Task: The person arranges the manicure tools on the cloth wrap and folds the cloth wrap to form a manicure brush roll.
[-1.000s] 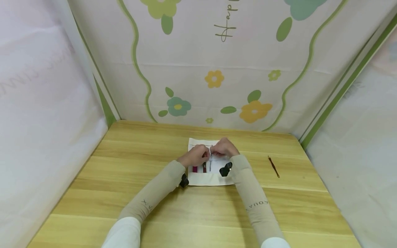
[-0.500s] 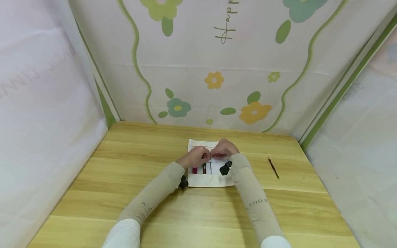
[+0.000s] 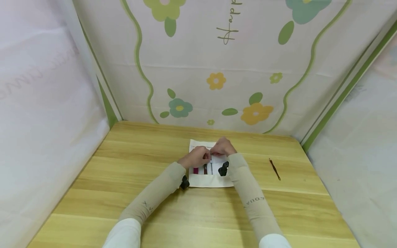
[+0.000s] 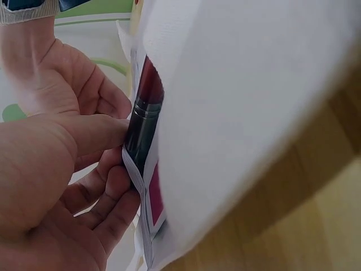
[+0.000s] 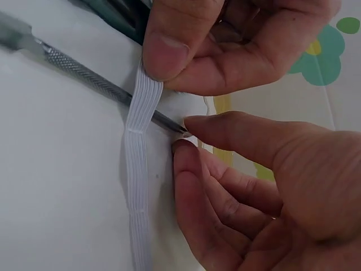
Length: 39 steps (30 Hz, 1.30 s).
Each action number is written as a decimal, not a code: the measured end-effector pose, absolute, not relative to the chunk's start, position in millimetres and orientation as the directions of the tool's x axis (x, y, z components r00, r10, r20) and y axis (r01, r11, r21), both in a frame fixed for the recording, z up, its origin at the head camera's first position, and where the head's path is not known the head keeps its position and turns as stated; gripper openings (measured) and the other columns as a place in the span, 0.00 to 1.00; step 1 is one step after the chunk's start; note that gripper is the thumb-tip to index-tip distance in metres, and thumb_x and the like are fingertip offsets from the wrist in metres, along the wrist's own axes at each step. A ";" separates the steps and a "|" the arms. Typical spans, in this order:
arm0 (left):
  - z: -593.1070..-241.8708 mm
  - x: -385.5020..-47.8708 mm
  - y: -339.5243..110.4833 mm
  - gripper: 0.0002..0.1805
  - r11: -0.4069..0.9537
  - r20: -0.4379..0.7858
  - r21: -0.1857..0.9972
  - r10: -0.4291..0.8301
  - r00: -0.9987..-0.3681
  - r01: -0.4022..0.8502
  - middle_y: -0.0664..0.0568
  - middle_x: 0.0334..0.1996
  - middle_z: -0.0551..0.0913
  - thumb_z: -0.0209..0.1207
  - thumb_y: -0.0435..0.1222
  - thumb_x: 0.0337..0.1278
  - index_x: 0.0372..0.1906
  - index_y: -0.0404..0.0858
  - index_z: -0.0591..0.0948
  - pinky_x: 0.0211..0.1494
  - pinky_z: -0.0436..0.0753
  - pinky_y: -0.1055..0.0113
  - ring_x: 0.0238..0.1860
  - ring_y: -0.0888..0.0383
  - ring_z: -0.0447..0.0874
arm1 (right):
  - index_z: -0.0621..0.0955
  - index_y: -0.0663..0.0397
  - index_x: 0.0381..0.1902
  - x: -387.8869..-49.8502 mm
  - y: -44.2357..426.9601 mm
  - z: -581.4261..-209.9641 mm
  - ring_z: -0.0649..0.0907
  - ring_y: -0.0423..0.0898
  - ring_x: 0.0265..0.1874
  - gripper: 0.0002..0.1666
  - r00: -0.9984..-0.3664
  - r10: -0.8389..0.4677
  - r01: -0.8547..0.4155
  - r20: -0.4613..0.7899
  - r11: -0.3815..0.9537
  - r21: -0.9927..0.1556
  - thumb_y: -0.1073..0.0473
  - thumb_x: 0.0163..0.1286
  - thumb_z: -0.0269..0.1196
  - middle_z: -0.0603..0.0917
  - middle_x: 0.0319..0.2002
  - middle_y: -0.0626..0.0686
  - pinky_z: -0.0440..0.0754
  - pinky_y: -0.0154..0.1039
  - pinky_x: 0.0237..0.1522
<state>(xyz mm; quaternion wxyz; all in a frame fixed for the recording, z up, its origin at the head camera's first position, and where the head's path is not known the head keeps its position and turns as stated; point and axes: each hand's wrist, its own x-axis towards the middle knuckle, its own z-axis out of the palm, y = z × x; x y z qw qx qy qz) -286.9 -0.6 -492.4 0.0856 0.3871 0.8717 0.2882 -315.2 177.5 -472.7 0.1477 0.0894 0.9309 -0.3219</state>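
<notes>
On the table a white cloth holder (image 3: 207, 181) lies opened out, with a white elastic band (image 5: 137, 169) across it. My left hand (image 3: 198, 156) pinches the band between thumb and finger, as the right wrist view shows. A knurled metal tool (image 5: 90, 77) passes under the band, and my right hand (image 3: 224, 146) pinches its thin far end between thumb and fingertip. Beside my left fingers in the left wrist view, a dark red and black handle (image 4: 142, 121) sits under the band, with a magenta piece (image 4: 156, 195) near it.
A thin dark brown tool (image 3: 274, 169) lies on the wooden table (image 3: 186, 217) to the right of the holder. Patterned cloth walls (image 3: 186, 48) stand behind the table and at both sides. Black wrist cameras hang by both hands.
The metal tool has slid towards the holder's near flap; its far end no longer sticks up past my right fingers. My left hand has barely moved.
</notes>
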 end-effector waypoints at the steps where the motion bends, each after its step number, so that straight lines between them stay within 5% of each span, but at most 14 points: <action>1: -492.3 -286.5 -0.4 0.09 0.534 0.076 0.569 0.723 -0.687 0.625 0.54 0.25 0.80 0.61 0.29 0.72 0.32 0.37 0.85 0.41 0.76 0.68 0.27 0.62 0.72 | 0.86 0.55 0.15 -315.8 176.6 -473.9 0.80 0.42 0.17 0.15 -0.939 0.081 0.268 -0.333 0.780 -0.565 0.57 0.58 0.75 0.83 0.15 0.48 0.75 0.33 0.23; 22: -492.6 -286.8 0.9 0.07 0.547 0.065 0.578 0.708 -0.703 0.605 0.52 0.30 0.85 0.62 0.29 0.71 0.35 0.37 0.88 0.43 0.79 0.67 0.31 0.61 0.76 | 0.90 0.56 0.19 -307.4 186.2 -472.3 0.79 0.40 0.15 0.14 -0.923 0.055 0.277 -0.382 0.784 -0.556 0.54 0.60 0.76 0.84 0.15 0.48 0.72 0.33 0.21; 33: -483.1 -284.6 9.5 0.07 0.568 0.033 0.533 0.728 -0.685 0.628 0.51 0.32 0.88 0.63 0.30 0.71 0.36 0.36 0.89 0.43 0.81 0.67 0.32 0.61 0.77 | 0.86 0.65 0.26 -287.6 259.1 -445.7 0.77 0.44 0.22 0.22 -0.951 -0.031 0.163 -0.308 0.795 -0.584 0.50 0.68 0.73 0.83 0.19 0.50 0.83 0.44 0.46; 39: -479.6 -281.7 19.0 0.08 0.557 0.028 0.534 0.740 -0.672 0.636 0.50 0.35 0.89 0.62 0.28 0.71 0.38 0.35 0.90 0.44 0.80 0.68 0.33 0.60 0.76 | 0.90 0.59 0.42 -267.8 307.2 -427.9 0.89 0.56 0.42 0.18 -0.965 -0.071 0.074 -0.253 0.850 -0.521 0.48 0.71 0.70 0.92 0.41 0.59 0.86 0.50 0.51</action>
